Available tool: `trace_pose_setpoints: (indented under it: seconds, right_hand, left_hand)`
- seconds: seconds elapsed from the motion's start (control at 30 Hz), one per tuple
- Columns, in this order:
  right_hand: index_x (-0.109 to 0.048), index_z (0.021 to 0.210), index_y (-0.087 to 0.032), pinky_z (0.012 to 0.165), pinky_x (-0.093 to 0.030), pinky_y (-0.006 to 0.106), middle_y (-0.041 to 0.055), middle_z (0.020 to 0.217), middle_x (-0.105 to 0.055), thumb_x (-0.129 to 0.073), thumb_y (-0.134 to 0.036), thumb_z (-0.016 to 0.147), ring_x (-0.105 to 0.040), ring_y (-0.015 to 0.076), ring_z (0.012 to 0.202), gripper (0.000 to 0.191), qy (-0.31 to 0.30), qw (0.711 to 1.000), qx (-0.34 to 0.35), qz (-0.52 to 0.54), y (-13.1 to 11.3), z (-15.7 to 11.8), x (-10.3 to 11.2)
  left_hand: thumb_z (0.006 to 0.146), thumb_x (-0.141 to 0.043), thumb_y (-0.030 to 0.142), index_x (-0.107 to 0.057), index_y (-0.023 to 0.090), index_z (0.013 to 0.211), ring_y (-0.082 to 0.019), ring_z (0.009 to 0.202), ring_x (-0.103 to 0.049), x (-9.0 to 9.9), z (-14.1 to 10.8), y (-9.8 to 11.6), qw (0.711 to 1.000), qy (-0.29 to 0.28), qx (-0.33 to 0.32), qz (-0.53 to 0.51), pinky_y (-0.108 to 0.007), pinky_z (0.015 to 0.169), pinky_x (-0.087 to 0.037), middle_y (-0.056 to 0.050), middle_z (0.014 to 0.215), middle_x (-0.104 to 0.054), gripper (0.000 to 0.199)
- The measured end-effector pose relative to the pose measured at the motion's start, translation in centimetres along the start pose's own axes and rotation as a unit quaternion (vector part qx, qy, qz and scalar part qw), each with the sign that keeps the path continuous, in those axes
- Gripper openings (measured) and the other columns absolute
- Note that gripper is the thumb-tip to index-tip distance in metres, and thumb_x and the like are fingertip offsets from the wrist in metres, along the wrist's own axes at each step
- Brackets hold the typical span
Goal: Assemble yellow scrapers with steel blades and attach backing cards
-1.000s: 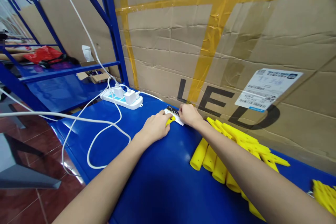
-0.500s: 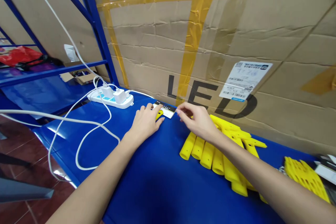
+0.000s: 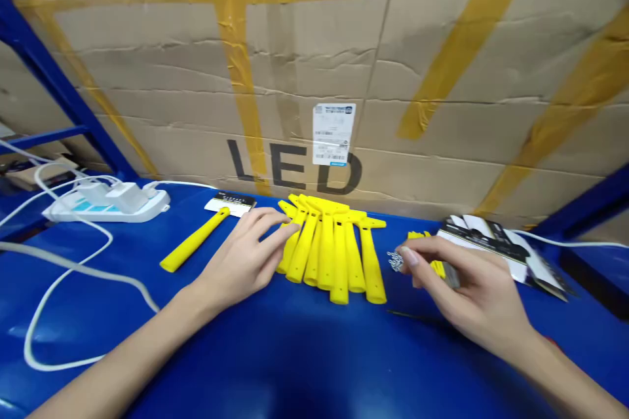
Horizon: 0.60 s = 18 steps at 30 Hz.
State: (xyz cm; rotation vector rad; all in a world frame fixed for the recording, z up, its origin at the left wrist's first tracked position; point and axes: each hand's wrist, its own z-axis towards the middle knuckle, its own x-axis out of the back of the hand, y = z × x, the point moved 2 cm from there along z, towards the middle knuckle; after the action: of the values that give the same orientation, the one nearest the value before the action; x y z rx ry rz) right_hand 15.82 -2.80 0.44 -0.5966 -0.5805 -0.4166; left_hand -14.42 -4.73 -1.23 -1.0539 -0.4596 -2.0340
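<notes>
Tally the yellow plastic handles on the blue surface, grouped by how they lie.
Loose yellow plastic handle: 1
Fanned yellow plastic handles: 7 ends showing; overlaps may hide more
Partly hidden yellow pieces: not countable, left out
Total: 8 countable

A large cardboard carton (image 3: pixel 304 52) filling the far side, crossed by yellow packing tape (image 3: pixel 234 59), printed "LED" with a white shipping label (image 3: pixel 333 134), blue steel shelving upright (image 3: pixel 63 85) far left, glossy blue workbench (image 3: pixel 304 366) near.

Left hand (image 3: pixel 243 255) open, fingertips at the fanned yellow plastic handles (image 3: pixel 329 252); one loose handle (image 3: pixel 192 240) lies left of it on the blue table (image 3: pixel 295 353). Right hand (image 3: pixel 462 281) curled just beside small silver screws (image 3: pixel 394 260), printed cards (image 3: pixel 496 252) behind.
</notes>
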Motion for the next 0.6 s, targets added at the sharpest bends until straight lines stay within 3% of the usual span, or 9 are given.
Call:
trace_pose_setpoints:
  seconds: [0.17,0.3,0.43,0.6]
  right_hand:
    - [-0.066,0.088,-0.023,0.052,-0.049,0.025,-0.0026,0.064,-0.067,-0.062,-0.016,0.091,-0.059,0.0118,0.049,0.008,0.064,0.997,-0.013,-0.036,3.4,-3.3,2.8]
    - [-0.066,0.087,-0.022,0.053,-0.048,0.025,-0.0029,0.062,-0.066,-0.063,-0.015,0.09,-0.059,0.0118,0.049,0.008,0.084,0.995,-0.008,-0.057,4.3,-4.7,4.1]
    - [-0.065,0.087,-0.022,0.054,-0.049,0.026,-0.0021,0.064,-0.068,-0.064,-0.013,0.089,-0.061,0.0118,0.051,0.01,0.099,0.993,-0.009,-0.062,3.6,-4.7,4.5]
    - [-0.066,0.085,-0.024,0.053,-0.049,0.026,-0.0014,0.067,-0.071,-0.066,-0.014,0.088,-0.062,0.0122,0.051,0.01,0.052,0.997,0.027,-0.05,2.4,-4.3,5.2]
  left_hand:
    - [0.095,-0.046,0.01,-0.064,0.012,0.117,-0.028,0.112,-0.055,-1.2,4.6,4.0,0.996,-0.054,-0.07,-0.027,-0.045,0.097,-0.052,-0.015,0.116,-0.066,0.029]
    - [0.096,-0.046,0.013,-0.066,0.012,0.114,-0.029,0.11,-0.058,-2.8,7.0,6.0,0.988,-0.091,-0.119,-0.035,-0.046,0.096,-0.053,-0.015,0.115,-0.067,0.027]
    - [0.095,-0.047,0.01,-0.065,0.012,0.113,-0.027,0.109,-0.059,-3.3,6.8,6.3,0.991,-0.062,-0.112,-0.045,-0.045,0.094,-0.054,-0.014,0.113,-0.068,0.026]
    - [0.092,-0.054,0.007,-0.066,0.015,0.111,-0.025,0.103,-0.062,-1.6,4.9,6.7,0.989,-0.025,-0.117,-0.085,-0.042,0.091,-0.055,-0.012,0.108,-0.07,0.024]
